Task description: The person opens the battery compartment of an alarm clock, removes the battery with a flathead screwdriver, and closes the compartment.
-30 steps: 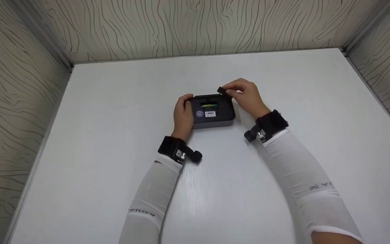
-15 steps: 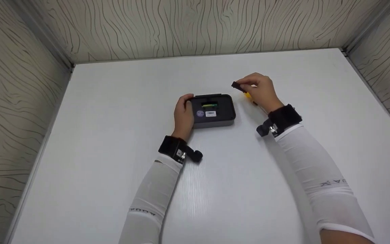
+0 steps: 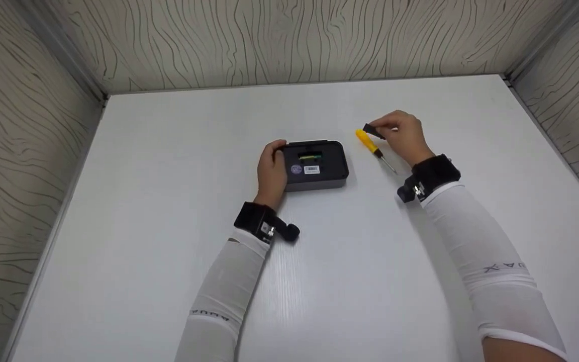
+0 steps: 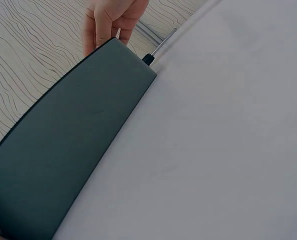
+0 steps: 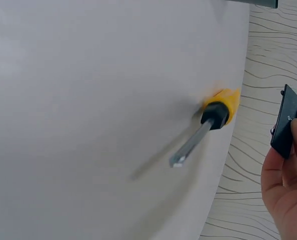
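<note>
My left hand (image 3: 272, 175) grips the left end of a dark box-shaped device (image 3: 329, 173), which lies face down on the white table. An opening in its upper face shows something green and yellow (image 3: 310, 156) inside, with a white label below. Right of the device, my right hand (image 3: 406, 137) pinches a small black battery cover (image 5: 286, 122) between thumb and fingers. Small screws or pegs stick out along one edge of the cover. Just under that hand lies a screwdriver (image 3: 368, 142) with a yellow handle, its metal shaft pointing toward me.
The white table (image 3: 169, 166) meets patterned wall panels (image 3: 289, 40) at the back and both sides. Black cameras on wrist straps (image 3: 289, 232) stick out inward from both forearms. The device's smooth side wall (image 4: 78, 120) fills much of the left wrist view.
My right hand has moved right, away from the device, carrying the battery cover. The screwdriver, hidden at first, now shows fully. My left hand and the device have stayed in place.
</note>
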`<state>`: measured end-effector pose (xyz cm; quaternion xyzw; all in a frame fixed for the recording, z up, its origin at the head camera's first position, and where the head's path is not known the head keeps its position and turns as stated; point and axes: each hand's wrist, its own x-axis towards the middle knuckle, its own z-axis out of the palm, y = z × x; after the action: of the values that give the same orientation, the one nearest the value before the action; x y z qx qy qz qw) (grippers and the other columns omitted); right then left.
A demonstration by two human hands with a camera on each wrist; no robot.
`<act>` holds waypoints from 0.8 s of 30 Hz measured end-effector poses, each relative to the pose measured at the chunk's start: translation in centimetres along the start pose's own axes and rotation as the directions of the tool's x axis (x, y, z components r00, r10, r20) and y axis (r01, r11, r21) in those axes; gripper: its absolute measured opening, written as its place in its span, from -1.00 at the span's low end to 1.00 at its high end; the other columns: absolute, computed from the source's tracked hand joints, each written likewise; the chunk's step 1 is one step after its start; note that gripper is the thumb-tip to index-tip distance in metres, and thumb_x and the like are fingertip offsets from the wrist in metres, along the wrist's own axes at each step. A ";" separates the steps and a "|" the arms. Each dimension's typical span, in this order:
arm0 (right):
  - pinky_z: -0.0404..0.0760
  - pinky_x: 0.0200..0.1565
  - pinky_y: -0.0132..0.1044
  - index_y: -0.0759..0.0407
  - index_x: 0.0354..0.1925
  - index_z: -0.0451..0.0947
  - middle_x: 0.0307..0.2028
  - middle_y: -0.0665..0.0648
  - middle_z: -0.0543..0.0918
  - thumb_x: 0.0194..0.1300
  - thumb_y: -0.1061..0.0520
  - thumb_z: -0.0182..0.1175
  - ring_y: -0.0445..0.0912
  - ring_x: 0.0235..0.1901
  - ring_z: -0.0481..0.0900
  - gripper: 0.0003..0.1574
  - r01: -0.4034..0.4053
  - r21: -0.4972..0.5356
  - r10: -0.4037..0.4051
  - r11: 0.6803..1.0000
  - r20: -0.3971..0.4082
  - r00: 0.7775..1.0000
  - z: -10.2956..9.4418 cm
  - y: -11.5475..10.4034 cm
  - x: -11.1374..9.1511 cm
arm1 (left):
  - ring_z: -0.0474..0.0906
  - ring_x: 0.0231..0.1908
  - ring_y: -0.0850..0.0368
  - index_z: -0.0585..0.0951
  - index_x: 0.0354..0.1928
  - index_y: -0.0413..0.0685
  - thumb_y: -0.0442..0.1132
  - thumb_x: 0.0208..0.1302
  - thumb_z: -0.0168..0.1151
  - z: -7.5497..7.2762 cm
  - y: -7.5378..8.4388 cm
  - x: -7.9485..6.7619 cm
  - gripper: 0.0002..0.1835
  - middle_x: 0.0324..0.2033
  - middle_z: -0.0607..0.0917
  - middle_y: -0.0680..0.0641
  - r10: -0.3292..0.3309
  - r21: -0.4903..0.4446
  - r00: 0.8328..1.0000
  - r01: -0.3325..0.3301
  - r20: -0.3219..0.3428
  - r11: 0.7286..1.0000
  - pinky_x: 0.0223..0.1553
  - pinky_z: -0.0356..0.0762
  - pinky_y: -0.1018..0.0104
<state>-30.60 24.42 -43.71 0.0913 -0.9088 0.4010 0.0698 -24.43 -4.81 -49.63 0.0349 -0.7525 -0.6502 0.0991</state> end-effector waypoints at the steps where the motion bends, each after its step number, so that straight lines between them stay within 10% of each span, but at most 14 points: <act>1: 0.54 -0.13 -0.58 0.28 -0.03 0.75 -0.07 0.25 0.65 0.40 0.42 0.18 0.05 -0.01 0.59 -0.72 -0.003 -0.007 0.003 1.000 -0.001 1.000 -0.1 0.2 0.0 | 0.38 0.35 0.08 0.51 0.26 -0.20 -0.35 0.59 -0.16 0.0 0.0 0.0 -0.64 0.24 0.57 -0.12 -0.002 0.001 1.000 0.002 -0.002 1.000 0.36 0.27 0.32; 24: 0.47 -0.05 -0.14 0.42 -0.04 0.70 -0.08 0.43 0.63 0.39 0.44 0.14 0.22 -0.05 0.57 -0.74 -0.070 -0.186 0.050 0.980 -0.106 0.993 -4.1 4.4 0.3 | 0.39 0.34 0.09 0.52 0.24 -0.20 -0.36 0.59 -0.15 0.1 0.1 0.0 -0.65 0.22 0.58 -0.12 -0.005 0.002 1.000 0.005 -0.003 1.000 0.36 0.28 0.31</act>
<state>-31.70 30.35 -44.09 0.0364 -0.9404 0.3189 0.1120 -24.43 -4.70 -49.56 0.0381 -0.7529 -0.6496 0.0986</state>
